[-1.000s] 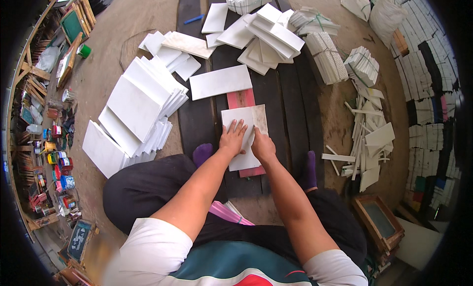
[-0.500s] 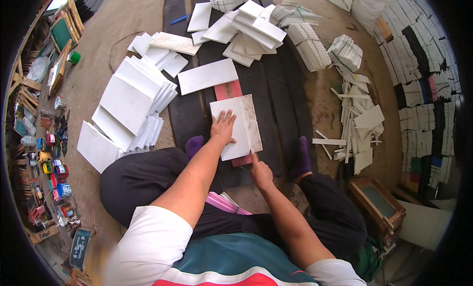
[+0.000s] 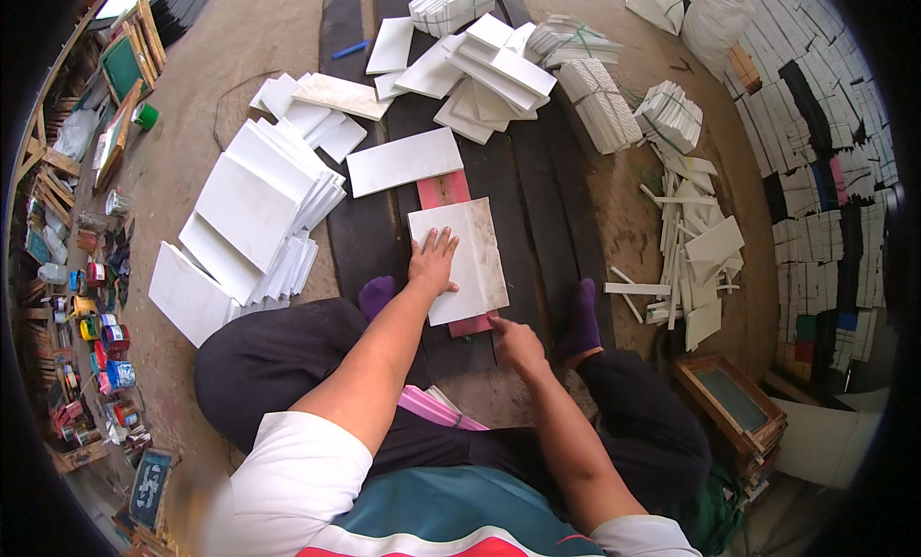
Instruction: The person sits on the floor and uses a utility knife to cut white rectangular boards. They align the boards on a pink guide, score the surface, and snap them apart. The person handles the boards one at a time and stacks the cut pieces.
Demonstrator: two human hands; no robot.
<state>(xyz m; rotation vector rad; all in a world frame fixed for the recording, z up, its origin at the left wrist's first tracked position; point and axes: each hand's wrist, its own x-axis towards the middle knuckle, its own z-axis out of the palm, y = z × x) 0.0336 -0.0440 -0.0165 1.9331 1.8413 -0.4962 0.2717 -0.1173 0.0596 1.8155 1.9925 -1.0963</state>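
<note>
A white rectangular panel (image 3: 480, 245) with a brownish stained strip along its right side lies in front of me. It rests across a red board (image 3: 470, 324), which shows beyond its far and near edges. My left hand (image 3: 434, 260) is open and pressed flat on the panel's left half, fingers spread. My right hand (image 3: 519, 346) is closed just off the panel's near right corner, its fingertips close to the red board's near end. Whatever those fingers hold is too small to make out. Another white panel (image 3: 405, 161) lies just beyond, over the red board's far end.
White panels (image 3: 254, 207) lie fanned out at left, with more loose panels (image 3: 489, 68) at the far side. Tied bundles (image 3: 600, 106) and offcut strips (image 3: 686, 250) are on the right. A blue pen-like object (image 3: 351, 49) lies far left on the black mat (image 3: 542, 221).
The whole view has shifted slightly. My right hand has drawn a little toward me and right, off the panel's near edge. My left hand stays flat on the panel.
</note>
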